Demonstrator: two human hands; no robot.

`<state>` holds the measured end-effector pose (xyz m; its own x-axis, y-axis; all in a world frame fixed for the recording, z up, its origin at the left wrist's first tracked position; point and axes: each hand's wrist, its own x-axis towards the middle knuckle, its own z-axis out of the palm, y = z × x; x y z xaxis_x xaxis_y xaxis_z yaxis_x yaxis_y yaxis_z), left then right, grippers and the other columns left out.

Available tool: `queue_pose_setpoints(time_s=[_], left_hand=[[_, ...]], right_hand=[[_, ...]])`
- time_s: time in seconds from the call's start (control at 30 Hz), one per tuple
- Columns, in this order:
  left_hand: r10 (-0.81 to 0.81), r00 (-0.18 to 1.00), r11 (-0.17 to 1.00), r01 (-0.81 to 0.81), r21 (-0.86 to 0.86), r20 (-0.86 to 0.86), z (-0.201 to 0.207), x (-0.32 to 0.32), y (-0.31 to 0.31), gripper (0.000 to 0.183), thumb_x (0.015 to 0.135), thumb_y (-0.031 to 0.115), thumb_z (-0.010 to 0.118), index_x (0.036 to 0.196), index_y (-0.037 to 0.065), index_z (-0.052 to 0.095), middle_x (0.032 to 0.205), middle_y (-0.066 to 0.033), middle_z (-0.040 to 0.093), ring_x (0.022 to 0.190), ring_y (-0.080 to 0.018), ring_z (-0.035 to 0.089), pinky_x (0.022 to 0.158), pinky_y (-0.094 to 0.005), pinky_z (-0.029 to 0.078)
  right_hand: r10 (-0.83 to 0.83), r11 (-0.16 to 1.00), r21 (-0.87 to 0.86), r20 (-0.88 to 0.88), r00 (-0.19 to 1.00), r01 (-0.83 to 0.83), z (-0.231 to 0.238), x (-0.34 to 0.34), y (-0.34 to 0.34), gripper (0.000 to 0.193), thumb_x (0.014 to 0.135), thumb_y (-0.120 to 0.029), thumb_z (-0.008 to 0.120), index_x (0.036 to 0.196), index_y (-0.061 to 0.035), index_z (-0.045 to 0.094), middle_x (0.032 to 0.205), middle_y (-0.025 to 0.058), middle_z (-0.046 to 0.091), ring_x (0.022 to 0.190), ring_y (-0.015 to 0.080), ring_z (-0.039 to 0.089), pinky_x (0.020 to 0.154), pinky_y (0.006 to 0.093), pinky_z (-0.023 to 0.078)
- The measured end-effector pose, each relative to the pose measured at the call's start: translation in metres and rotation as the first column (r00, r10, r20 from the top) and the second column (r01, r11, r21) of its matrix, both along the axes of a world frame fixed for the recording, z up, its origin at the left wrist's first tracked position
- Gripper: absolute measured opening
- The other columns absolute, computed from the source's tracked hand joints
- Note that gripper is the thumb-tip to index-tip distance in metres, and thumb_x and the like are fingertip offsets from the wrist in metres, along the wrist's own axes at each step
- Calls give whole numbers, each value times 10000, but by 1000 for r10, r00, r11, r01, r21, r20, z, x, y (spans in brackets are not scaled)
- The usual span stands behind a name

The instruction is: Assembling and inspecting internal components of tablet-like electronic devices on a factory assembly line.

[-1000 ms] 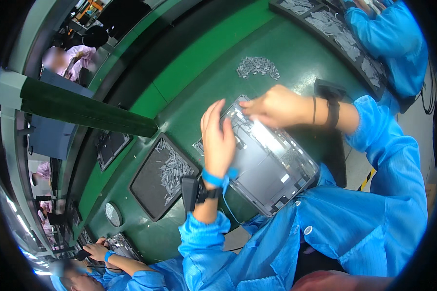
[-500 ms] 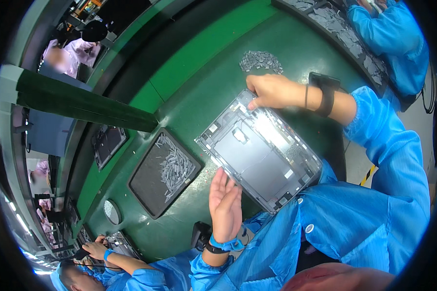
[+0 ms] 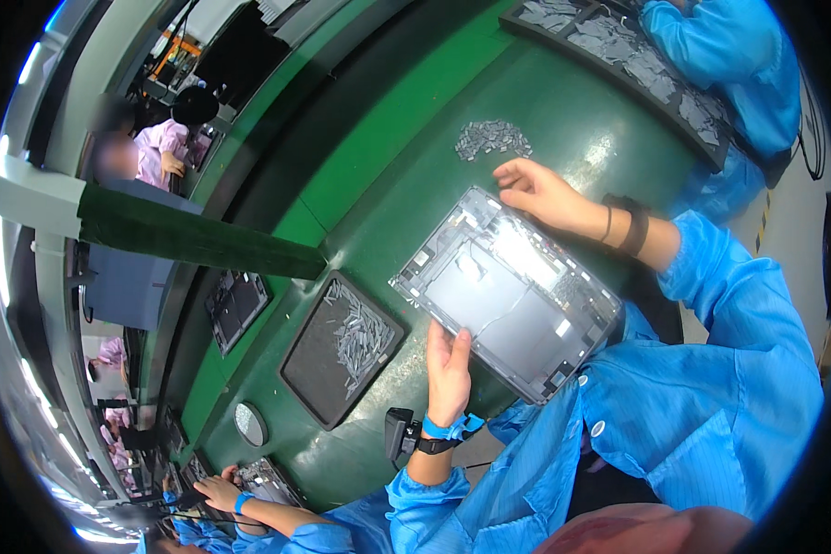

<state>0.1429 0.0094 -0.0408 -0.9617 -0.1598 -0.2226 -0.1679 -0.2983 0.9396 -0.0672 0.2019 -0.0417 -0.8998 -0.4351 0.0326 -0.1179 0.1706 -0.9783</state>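
Note:
A flat grey tablet-like chassis (image 3: 499, 305), its inner side with small parts and a shiny strip facing up, is tilted in front of me close to my jacket. My left hand (image 3: 449, 374) grips its left edge, thumb over the rim and fingers underneath. Just beyond its far right edge, my right hand (image 3: 537, 192) is off the chassis, fingers loosely bent and apart from the thumb. Nothing shows between them. On the green table past that hand is a pile of small grey pieces (image 3: 494, 139).
A black tray (image 3: 309, 379) of grey strips lies left of the chassis. Farther left are a round container (image 3: 249, 424), another chassis (image 3: 236, 307) and a green-wrapped post (image 3: 203, 233). Co-workers in blue sit at lower left and upper right, the latter beside a long tray (image 3: 619, 78) of grey scraps.
My right hand has let go of the chassis's far edge and moved slightly away. My left hand has gone from open fingers against the left edge to a grip on it. The view has shifted.

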Motion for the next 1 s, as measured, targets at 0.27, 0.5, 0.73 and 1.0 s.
queue_pose_setpoints(time_s=[0.27, 0.5, 0.73, 1.0], left_hand=[[-84, 989, 944, 40, 328, 122, 20, -4, -13, 486, 876, 15, 579, 1325, -23, 399, 1240, -138, 553, 1123, -245, 565, 971, -407, 467], [64, 997, 849, -71, 524, 32, 24, -21, -15, 243, 832, -38, 587, 1064, 10, 529, 1053, -114, 613, 1014, -235, 600, 922, -431, 484], [286, 950, 807, -168, 567, -125, 28, -87, 0, 341, 882, -17, 566, 1202, 60, 473, 1111, -76, 595, 1045, -217, 577, 935, -416, 463], [212, 961, 898, -120, 423, -179, 19, -108, -9, 454, 920, 43, 572, 1334, 21, 388, 1283, -113, 510, 1136, -224, 544, 1005, -411, 441]], right_hand=[[246, 925, -366, 373, 895, -102, 18, 18, 11, 586, 937, -225, 589, 1381, 72, 350, 1414, 224, 409, 1301, 246, 421, 1085, 338, 338], [218, 881, -470, 313, 924, -48, 53, 31, 61, 490, 975, -247, 508, 1385, -10, 385, 1387, 157, 457, 1246, 213, 466, 1036, 333, 381], [196, 734, -648, 490, 849, 204, 53, 73, 31, 574, 995, -356, 431, 1432, -26, 260, 1298, 88, 525, 1211, 208, 493, 987, 426, 427], [31, 816, -544, 381, 924, 196, 55, -29, -20, 437, 942, -55, 456, 1361, 40, 372, 1193, 128, 580, 1022, 170, 614, 872, 314, 529]])
